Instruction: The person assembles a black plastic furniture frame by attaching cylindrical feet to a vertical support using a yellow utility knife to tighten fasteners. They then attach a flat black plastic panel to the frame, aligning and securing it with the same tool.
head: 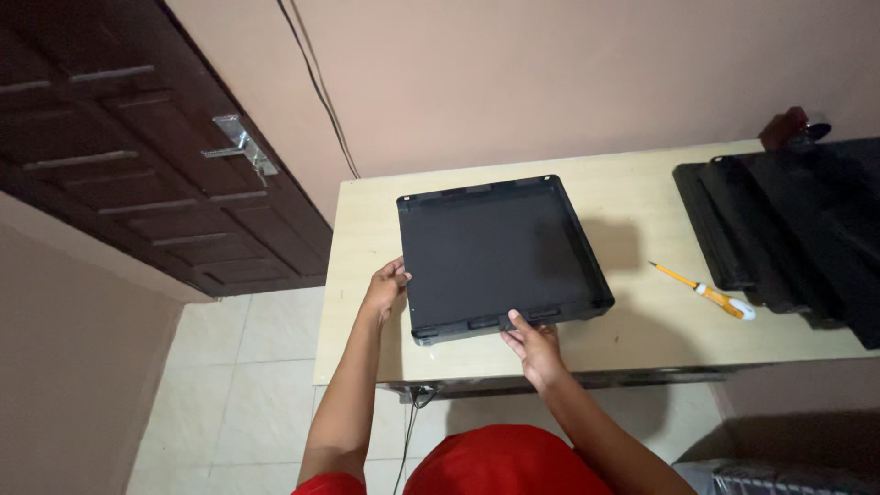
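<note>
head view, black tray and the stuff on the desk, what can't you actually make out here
- Underside of the black tray: hidden by its own floor.
- Left hand and right hand: fingertips lie on the tray's rim; any grip beneath is hidden.
- Stack of black panels: cut off by the right edge, count unclear.
- Screwdriver: tip too small to tell its type.
- Dark object at the far corner: blurred.

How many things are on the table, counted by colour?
Black: 2, the square tray that the left hand and right hand touch at its edges, and the pile of black panels, counted as one pile.
Yellow: 1, the screwdriver.
Total: 3.
</note>
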